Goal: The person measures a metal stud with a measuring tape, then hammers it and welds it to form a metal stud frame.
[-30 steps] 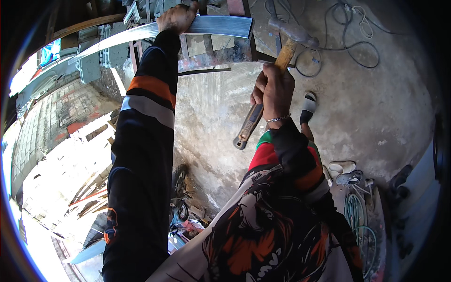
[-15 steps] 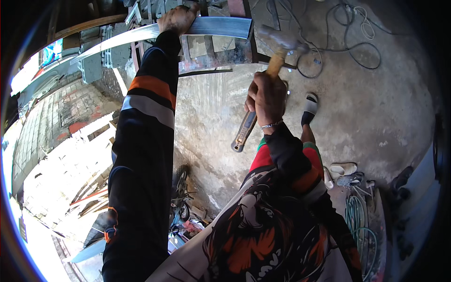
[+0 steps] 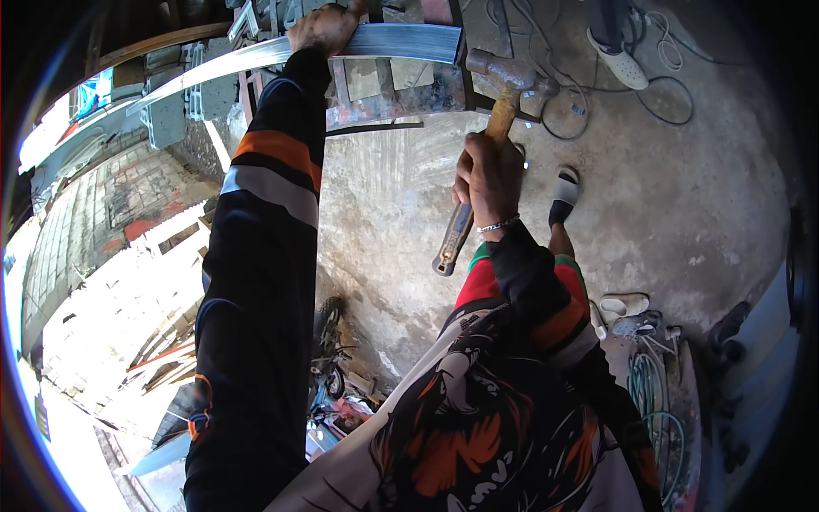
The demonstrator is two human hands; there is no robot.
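From where I stand, the silver metal strip (image 3: 405, 43) lies across the metal frame (image 3: 444, 96) under the left hand (image 3: 322, 32), whose grip I can't judge, fingertips being hidden; held loosely, it could skid. The right hand (image 3: 492, 177) grips the hammer (image 3: 502, 115) mid-handle, and a stray swing might bruise knuckles. Beyond, looped cable (image 3: 665, 118) could trip the white-shod foot (image 3: 620, 64).

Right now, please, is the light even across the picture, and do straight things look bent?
Head view: uneven, with the ground at left burnt nearly white and the concrete floor softer grey; head view: the metal strip shines and bows, probably from the fisheye lens; head view: dark corners.
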